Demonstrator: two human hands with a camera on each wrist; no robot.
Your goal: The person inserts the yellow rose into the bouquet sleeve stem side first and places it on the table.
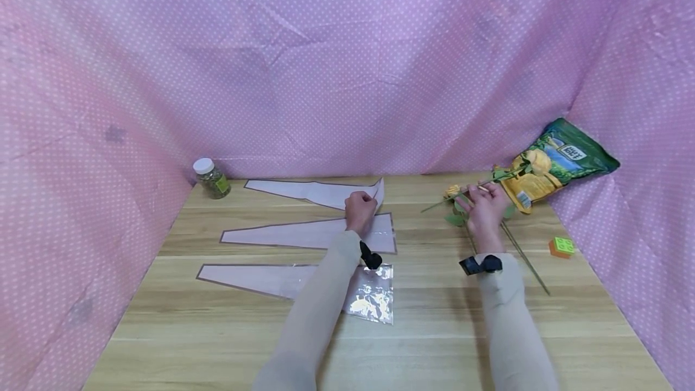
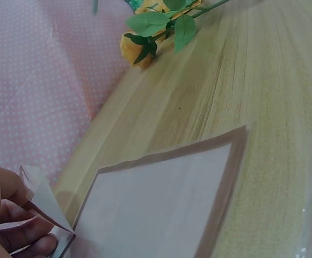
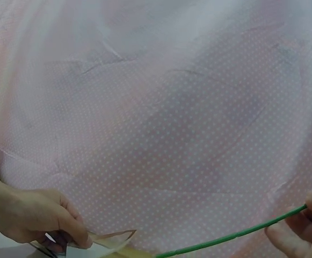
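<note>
My left hand [image 1: 361, 212] pinches the lifted right end of the farthest tapered, dark-edged plastic sleeve [image 1: 295, 190]. That end stands up, folded, beside the fingers in the left wrist view. Two similar sleeves, a middle one [image 1: 282, 235] and a near one [image 1: 255, 277], lie flat below it, partly under my left arm. My right hand [image 1: 485, 213] pinches the green stem [image 3: 220, 243] of a yellow rose [image 1: 539, 162]. Its bloom points right, over the bag, and its bare stem end points left toward the sleeve. Another yellow rose [image 2: 137, 51] lies on the table under my right hand.
At the back right, a green and yellow snack bag [image 1: 561, 162] leans on the pink dotted cloth [image 1: 347, 77]. Loose rose stems [image 1: 526, 258] and a green and orange toy block [image 1: 561, 247] lie nearby. A white-lidded jar [image 1: 212, 178] stands at the back left.
</note>
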